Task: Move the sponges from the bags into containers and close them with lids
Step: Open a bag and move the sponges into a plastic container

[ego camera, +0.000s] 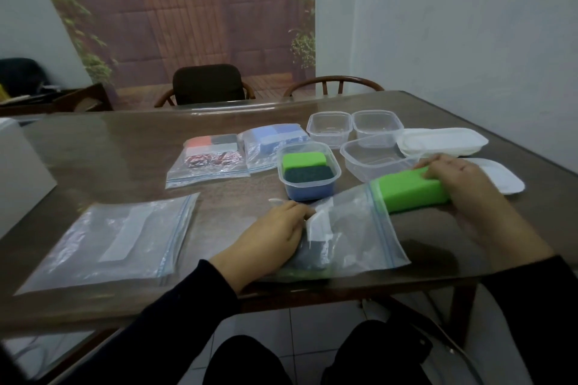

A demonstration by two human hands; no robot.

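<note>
My right hand (459, 184) grips a bright green sponge (409, 191) at the mouth of a clear zip bag (353, 228) lying near the table's front edge. My left hand (275, 234) presses down on that bag's left side; a dark sponge shows inside it. Just behind stands a clear container (308, 170) filled with green, dark green and blue sponges. To its right sits an empty container (372, 159), with two more empty containers (328, 126) (377, 123) behind. White lids (441, 142) are stacked at the right, and one lid (500, 176) lies beside my right hand.
Two filled zip bags lie further back: one with red, grey and metallic scourers (209, 156), one with blue sponges (272, 144). Flat empty bags (115, 244) are stacked at the front left. A white box (18, 175) stands at the left edge. Chairs are behind the table.
</note>
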